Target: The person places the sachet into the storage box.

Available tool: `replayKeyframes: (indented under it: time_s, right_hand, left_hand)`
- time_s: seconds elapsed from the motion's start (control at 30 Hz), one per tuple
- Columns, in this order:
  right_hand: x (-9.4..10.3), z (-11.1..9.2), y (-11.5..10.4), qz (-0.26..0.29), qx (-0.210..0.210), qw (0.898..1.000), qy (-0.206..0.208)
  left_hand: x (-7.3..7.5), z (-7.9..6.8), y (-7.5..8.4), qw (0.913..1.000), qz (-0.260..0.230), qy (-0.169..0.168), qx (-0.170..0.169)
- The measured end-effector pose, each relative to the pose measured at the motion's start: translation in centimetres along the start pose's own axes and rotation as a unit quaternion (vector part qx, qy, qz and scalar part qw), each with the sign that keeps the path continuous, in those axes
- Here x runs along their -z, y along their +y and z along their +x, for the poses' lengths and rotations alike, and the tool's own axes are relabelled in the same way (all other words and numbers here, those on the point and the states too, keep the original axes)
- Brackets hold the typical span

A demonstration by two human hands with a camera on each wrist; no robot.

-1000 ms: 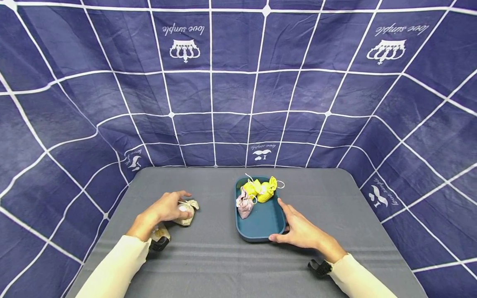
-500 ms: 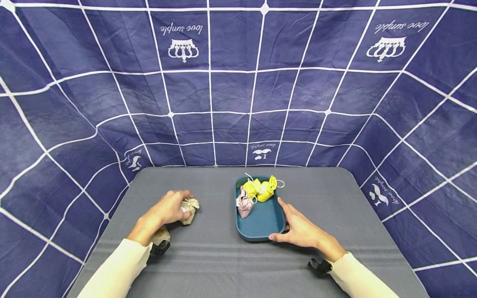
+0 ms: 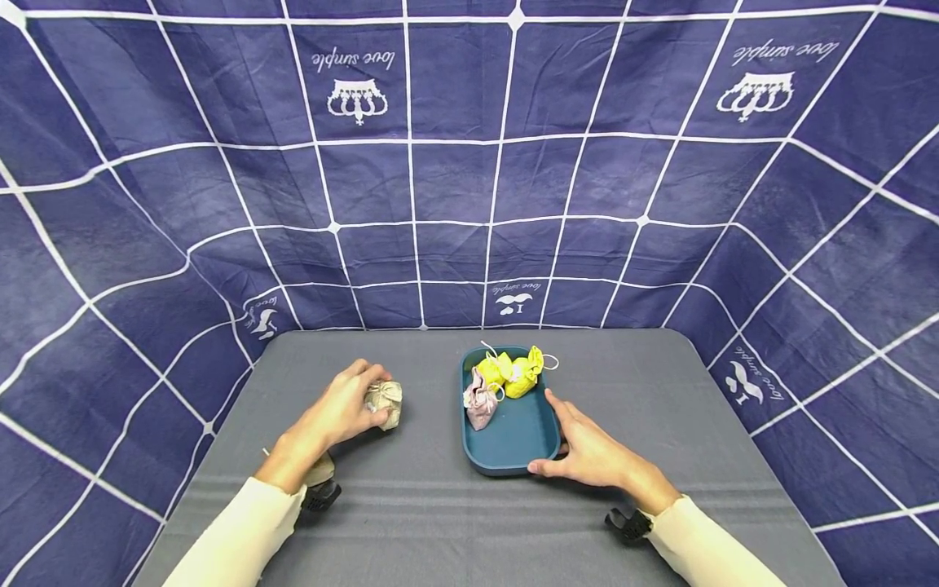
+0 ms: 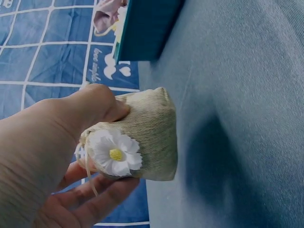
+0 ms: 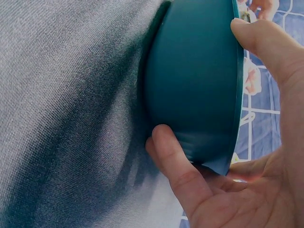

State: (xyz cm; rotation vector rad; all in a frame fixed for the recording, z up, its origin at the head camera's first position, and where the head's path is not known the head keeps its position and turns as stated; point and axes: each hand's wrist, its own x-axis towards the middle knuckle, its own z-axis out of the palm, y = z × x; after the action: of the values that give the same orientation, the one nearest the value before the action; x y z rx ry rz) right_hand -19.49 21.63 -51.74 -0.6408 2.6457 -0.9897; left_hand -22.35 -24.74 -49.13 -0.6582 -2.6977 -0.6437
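A beige drawstring pouch [image 3: 386, 401] with a white flower [image 4: 115, 153] is pinched in my left hand [image 3: 348, 408]. It hangs above the table, and its shadow falls on the grey cloth in the left wrist view. My right hand [image 3: 596, 451] holds the near right corner of a dark teal box [image 5: 194, 76], thumb on the rim and fingers along the outer wall. Inside the box lie a pink pouch [image 3: 481, 408] and two yellow pouches [image 3: 522, 377]. Another beige pouch [image 3: 321, 470] sits on the table, partly hidden by my left wrist.
A grey cloth [image 3: 433, 522] covers the table. Blue fabric with white grid lines [image 3: 455, 179] stands behind it and along both sides. The white cord [image 3: 552, 361] of one yellow pouch hangs past the box's right rim.
My left hand has moved right and slightly away from me, lifting the beige pouch off the cloth. The right hand and the box have stayed in place.
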Motion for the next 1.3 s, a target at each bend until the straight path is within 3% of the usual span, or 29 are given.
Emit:
replayKeyframes:
  time_s: [0.33, 0.8, 1.3]
  right_hand:
    - [0.0, -0.1, -0.2, 0.008, 0.004, 1.0, 0.001]
    - [0.1, -0.2, -0.3, 0.001, 0.0, 1.0, -0.001]
    - [0.0, -0.1, -0.2, -0.006, 0.011, 1.0, 0.006]
  left_hand:
    - [-0.1, 0.7, 1.5, 0.9989, -0.006, 0.034, -0.032]
    - [0.5, 2.0, 4.7, 0.997, -0.023, 0.059, -0.045]
    - [0.2, 4.1, 7.9, 0.9948, -0.058, 0.054, -0.064]
